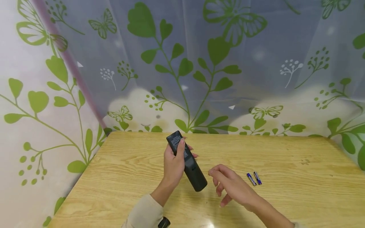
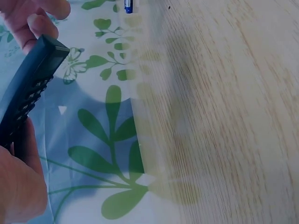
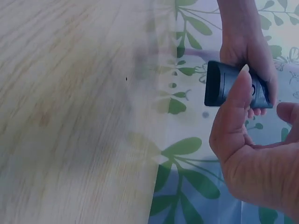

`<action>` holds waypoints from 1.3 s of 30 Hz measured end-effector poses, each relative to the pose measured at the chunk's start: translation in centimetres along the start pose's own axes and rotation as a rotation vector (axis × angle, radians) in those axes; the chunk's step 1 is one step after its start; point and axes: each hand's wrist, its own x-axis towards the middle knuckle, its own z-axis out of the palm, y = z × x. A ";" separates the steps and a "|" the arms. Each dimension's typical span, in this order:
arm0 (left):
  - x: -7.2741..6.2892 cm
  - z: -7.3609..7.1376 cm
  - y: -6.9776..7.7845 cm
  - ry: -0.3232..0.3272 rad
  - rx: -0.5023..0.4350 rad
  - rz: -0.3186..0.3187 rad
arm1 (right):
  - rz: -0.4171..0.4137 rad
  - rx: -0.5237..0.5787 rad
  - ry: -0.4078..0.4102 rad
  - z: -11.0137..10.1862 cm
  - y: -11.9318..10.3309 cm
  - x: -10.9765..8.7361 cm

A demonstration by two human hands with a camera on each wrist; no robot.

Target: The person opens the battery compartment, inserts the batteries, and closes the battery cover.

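Observation:
A black remote control point(image 1: 195, 173) is gripped by my left hand point(image 1: 174, 164), with the thumb across its labelled back and the fingers wrapped round the far side. Its back faces up toward the head view, and the battery cover end points down to the right. In the left wrist view the rows of buttons on the remote point(image 2: 28, 93) show on its other side. My right hand point(image 1: 232, 186) hovers just right of the remote's lower end, fingers loosely bent and holding nothing. Two blue and silver batteries point(image 1: 254, 179) lie side by side on the table, right of that hand.
The wooden table point(image 1: 128, 164) runs back to a patterned curtain point(image 1: 182, 79) with green leaves and butterflies. Another such cloth point(image 1: 28, 126) hangs along the left side. A black wrist strap point(image 1: 164, 222) shows by the left sleeve.

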 end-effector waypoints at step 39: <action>-1.3 1.4 1.7 -0.012 0.048 0.090 | 0.129 0.308 -0.058 3.1 1.2 1.9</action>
